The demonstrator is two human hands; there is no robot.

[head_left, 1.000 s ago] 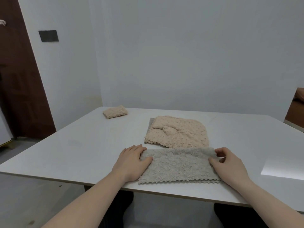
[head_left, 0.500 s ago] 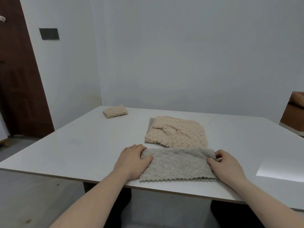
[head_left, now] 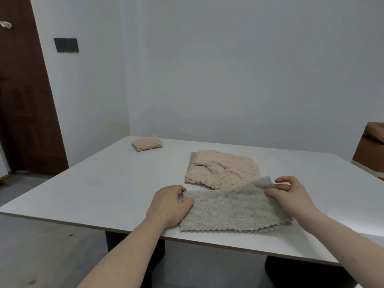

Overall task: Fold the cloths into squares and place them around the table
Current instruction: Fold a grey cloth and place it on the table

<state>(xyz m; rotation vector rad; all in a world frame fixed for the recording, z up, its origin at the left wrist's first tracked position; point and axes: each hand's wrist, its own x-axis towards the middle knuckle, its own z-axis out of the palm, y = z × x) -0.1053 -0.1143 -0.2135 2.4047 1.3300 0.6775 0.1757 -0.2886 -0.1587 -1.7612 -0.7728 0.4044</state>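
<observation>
A grey fluffy cloth [head_left: 230, 210], folded in half into a strip, lies at the near edge of the white table [head_left: 99, 183]. My left hand [head_left: 168, 204] holds its left end, thumb on top of the fabric. My right hand [head_left: 291, 196] pinches the right end and lifts it off the table. Behind it lies a loose beige cloth [head_left: 224, 169] on top of another grey one. A folded beige square [head_left: 147, 143] sits at the far left corner.
A white wall stands close behind the table. A dark brown door [head_left: 22, 100] is at the left, and a brown piece of furniture [head_left: 372, 150] is at the right edge. Bare tabletop extends left and right of the cloths.
My right hand has raised the right end of the grey cloth, which lay flat before. My left hand stays on the left end.
</observation>
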